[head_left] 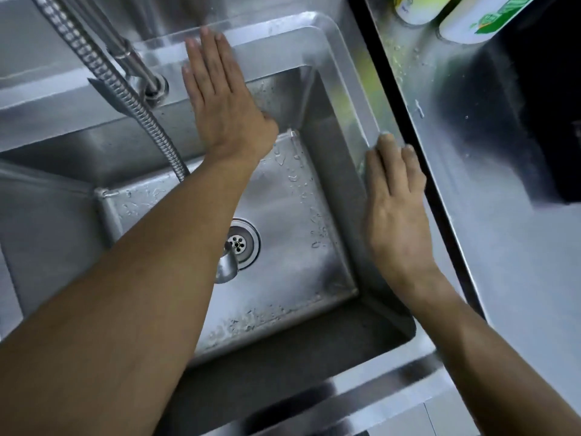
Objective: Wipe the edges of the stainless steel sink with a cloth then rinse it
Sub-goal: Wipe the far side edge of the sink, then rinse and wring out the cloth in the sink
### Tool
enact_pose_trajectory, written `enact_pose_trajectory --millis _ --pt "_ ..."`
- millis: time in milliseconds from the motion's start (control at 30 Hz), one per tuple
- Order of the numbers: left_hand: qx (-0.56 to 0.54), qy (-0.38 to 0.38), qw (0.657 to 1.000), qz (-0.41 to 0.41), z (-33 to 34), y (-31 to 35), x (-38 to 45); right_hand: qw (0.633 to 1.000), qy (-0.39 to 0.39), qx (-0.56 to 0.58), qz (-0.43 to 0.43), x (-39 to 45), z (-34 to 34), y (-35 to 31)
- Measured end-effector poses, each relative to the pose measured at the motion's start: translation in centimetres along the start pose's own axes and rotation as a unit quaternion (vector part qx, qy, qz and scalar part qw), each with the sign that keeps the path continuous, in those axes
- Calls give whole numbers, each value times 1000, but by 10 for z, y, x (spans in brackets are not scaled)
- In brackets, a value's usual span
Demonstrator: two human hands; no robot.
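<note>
Sink basin [283,196]: open at centre around drain [240,243]. Obstructions: metal hose [103,73] crossing from 11 o'clock; two containers [484,17] on counter (1 o'clock, well apart from rim).

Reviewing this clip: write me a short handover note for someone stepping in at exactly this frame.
Left hand: flat, fingers straight, over the sink's far edge, no cloth seen.
Right hand: flat on the right edge, no cloth seen.
Sink basin: scattered droplets, drain open; no water seen running from the hose.
Done: cannot tell from this frame.
Left: find the cloth, wipe the edges, rinse.
</note>
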State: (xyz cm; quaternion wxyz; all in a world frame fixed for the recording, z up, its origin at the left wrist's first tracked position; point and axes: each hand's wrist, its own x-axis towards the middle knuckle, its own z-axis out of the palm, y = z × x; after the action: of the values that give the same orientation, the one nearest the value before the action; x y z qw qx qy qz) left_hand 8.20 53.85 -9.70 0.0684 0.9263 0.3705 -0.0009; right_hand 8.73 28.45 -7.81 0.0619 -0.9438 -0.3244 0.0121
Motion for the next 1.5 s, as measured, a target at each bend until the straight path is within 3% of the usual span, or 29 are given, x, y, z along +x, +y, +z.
enact_pose_trajectory --millis 100,200,267,367,467,500,600,767,900,967,1033,1100,1167,1267,1367,1433,1500 --pt "-110 -19 991 71 -4 9 -26 999 -42 11 27 -60 -12 -1" --pt "-277 -84 933 216 -9 6 -85 990 -82 95 69 -77 -29 -16" --pt "-341 -107 901 247 -16 -11 -130 973 -90 194 86 -75 -47 -36" --pt "-440 -93 885 124 -27 -52 -174 927 -155 326 104 -65 -60 -66" --pt "-522 10 849 -83 -29 -99 -167 826 -304 426 209 -43 -42 -87" --pt "-516 44 844 -139 -28 -112 -155 809 -324 435 227 -35 -34 -92" --pt "-434 58 877 -198 -33 -134 -111 802 -351 427 227 -18 -13 -102" --pt "-253 12 956 -148 -57 -134 -57 804 -402 393 194 2 5 -109" --pt "-208 33 970 -125 -56 -129 -46 797 -417 401 172 10 14 -114" --pt "-331 22 932 -149 -52 -130 -44 791 -416 412 179 10 16 -114" --pt "-517 -32 827 -219 -54 -128 -41 790 -416 414 178 10 21 -112" --pt "-603 -96 749 -258 -59 -129 -41 776 -423 428 190 7 28 -107" --pt "-618 -132 732 -253 -56 -137 -50 748 -425 454 232 3 37 -100" --pt "-546 -175 775 -267 -32 -153 -86 704 -414 496 293 -5 47 -89" --pt "-449 -303 771 -334 5 -159 -146 631 -457 558 287 -17 56 -80" --pt "-451 -410 711 -351 29 -157 -185 583 -494 575 291 -24 59 -81" --pt "-546 -471 604 -339 44 -150 -210 554 -526 573 296 -32 64 -86"
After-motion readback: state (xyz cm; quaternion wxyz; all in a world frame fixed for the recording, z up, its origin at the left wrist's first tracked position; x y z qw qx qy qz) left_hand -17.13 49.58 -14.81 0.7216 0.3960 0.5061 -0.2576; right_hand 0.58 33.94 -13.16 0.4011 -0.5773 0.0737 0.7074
